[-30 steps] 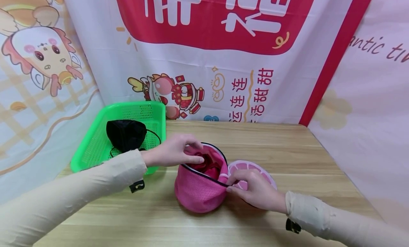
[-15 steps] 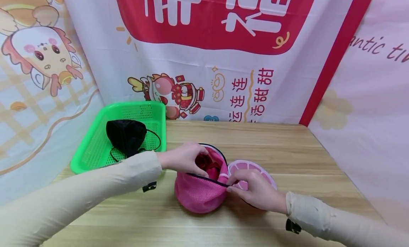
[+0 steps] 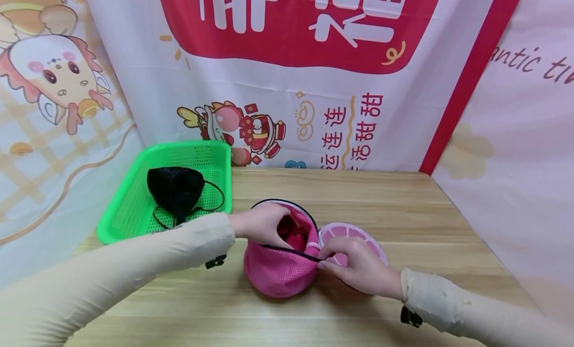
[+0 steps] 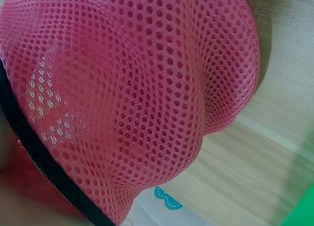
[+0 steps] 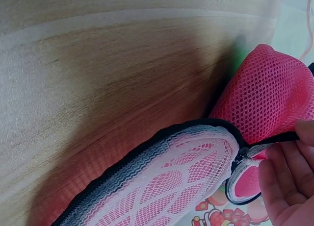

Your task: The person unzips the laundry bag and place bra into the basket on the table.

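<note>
A pink mesh laundry bag [image 3: 280, 274] stands on the table with its round mouth uncovered and a crumpled dark red cloth [image 3: 299, 239] inside. My left hand [image 3: 263, 225] reaches in over the left side of the mouth. Its fingertips are hidden in the bag, so whether they grip the cloth is unclear. At the right side of the mouth, my right hand [image 3: 360, 267] pinches the black zipper edge [image 5: 277, 138] between thumb and fingers. The bag's round lid [image 3: 343, 231], patterned like a citrus slice, hangs folded back behind that hand. Mesh wall [image 4: 147, 79] fills most of the left wrist view.
Back left stands a green plastic basket [image 3: 117, 200], holding a black cloth cup-shaped item [image 3: 176, 188] with thin cords. Wood-grain table [image 3: 394, 207] runs back to a printed curtain [image 3: 287, 83]. More printed cloth closes off both sides.
My left hand has moved right and down, from above the mouth into the bag. My right hand keeps its pinch on the edge. The head view has shifted slightly.
</note>
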Available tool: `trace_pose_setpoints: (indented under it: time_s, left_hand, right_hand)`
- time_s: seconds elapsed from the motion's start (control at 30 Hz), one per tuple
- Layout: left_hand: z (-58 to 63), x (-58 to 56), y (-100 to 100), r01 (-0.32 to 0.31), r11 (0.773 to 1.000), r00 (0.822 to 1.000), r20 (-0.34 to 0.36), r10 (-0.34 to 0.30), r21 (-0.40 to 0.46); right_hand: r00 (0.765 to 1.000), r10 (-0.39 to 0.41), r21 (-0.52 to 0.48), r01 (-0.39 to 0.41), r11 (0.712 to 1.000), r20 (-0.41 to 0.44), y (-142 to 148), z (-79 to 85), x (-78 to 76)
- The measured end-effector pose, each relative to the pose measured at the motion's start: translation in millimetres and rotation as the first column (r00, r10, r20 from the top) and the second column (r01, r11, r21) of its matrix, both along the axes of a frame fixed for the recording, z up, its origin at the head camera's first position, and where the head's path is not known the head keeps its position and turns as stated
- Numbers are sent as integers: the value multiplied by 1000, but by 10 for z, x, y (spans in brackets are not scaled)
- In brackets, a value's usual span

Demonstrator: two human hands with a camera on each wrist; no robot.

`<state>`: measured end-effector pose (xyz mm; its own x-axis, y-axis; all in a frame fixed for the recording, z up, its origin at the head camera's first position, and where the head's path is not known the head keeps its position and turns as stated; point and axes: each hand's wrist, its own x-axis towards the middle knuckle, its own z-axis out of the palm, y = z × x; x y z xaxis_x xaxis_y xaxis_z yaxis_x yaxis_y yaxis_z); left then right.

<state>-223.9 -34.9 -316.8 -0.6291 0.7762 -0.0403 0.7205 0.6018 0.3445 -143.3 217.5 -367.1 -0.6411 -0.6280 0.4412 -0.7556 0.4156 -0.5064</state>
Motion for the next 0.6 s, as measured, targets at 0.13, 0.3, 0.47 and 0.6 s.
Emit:
trace_pose_setpoints:
  time_s: [0.13,0.3,0.47,0.6]
  left_hand:
    - [-64,-23,-11,-21,999,1000,-14,21,-26]
    - [-133,-42,-15,-51,997,998,-35,49,-52]
    - [-167,-46,3,-72,996,997,-29,70,-60]
    - [-191,-50,14,-88,995,996,-10,88,-46]
  right_hand:
    - [1000,-9,10,9,1000,3,-9,5,0]
    - [1000,-22,19,21,1000,19,-20,10,4]
    - [999,-27,21,27,999,20,-27,10,5]
    - [1000,-20,20,20,1000,0,-35,4,0]
